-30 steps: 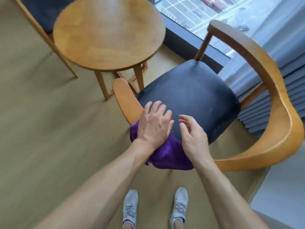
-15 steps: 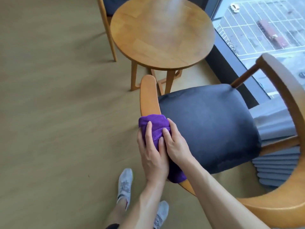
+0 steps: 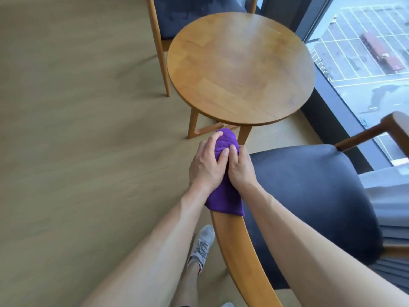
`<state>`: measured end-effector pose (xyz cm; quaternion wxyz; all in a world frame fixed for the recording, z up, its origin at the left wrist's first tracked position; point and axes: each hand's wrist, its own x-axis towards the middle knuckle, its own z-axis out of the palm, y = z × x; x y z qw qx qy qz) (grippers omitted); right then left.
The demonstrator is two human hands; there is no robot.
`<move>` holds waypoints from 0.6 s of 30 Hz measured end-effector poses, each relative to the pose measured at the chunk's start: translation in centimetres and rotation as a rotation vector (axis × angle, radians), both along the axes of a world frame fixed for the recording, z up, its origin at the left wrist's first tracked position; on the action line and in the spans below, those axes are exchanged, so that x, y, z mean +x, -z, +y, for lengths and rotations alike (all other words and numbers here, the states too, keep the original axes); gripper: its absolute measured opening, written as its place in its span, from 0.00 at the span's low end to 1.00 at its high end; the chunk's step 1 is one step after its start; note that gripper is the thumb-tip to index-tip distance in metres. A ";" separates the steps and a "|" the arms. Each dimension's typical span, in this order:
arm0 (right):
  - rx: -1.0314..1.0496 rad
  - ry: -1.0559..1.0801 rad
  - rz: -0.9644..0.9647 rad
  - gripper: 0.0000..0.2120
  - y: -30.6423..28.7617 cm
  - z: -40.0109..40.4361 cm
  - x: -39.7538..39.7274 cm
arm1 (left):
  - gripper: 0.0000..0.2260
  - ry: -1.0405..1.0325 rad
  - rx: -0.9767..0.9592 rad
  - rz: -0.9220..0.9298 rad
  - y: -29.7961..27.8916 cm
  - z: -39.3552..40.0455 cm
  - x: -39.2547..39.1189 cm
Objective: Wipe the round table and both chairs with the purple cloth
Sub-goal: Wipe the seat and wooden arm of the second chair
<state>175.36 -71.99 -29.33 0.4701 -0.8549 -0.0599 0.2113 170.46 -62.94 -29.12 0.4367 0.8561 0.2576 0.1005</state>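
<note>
The purple cloth (image 3: 225,196) sits in the middle of the frame. It is soft and fuzzy, a deep purple, and it is draped over the front end of the near chair's wooden arm (image 3: 241,258) like a mitten, round at the top and straight along its bottom edge. The left hand (image 3: 207,165) lies on the cloth's left side with its fingers bent around the rounded top. The right hand (image 3: 241,169) lies on the right side, its fingers pressing down on the cloth. Both hands touch each other. The near chair (image 3: 309,196) has a dark seat and fills the lower right. The round table (image 3: 241,69), made of light brown wood, is at the upper middle. The far chair (image 3: 177,16) is at the top, behind the table.
</note>
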 end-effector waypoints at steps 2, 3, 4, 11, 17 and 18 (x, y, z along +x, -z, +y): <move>-0.047 0.018 0.056 0.22 0.2 0.7 2.3 | 0.14 0.078 0.045 0.085 0.1 1.9 2.7; -0.081 0.013 0.090 0.24 0.3 0.7 3.4 | 0.13 0.140 0.079 0.131 -0.1 2.7 4.1; -0.105 0.014 0.129 0.26 0.3 0.5 4.5 | 0.13 0.217 0.116 0.167 -0.3 3.2 5.6; 0.090 0.108 0.063 0.16 -3.9 -6.4 11.9 | 0.13 0.593 -0.027 -0.005 -5.0 2.0 16.0; -0.194 -0.055 -0.140 0.17 -14.3 -16.2 15.8 | 0.16 0.917 -0.163 0.000 -13.0 -4.4 22.2; -0.241 -0.045 -0.189 0.18 -16.4 -17.5 16.1 | 0.17 0.961 -0.140 -0.001 -14.9 -5.4 23.1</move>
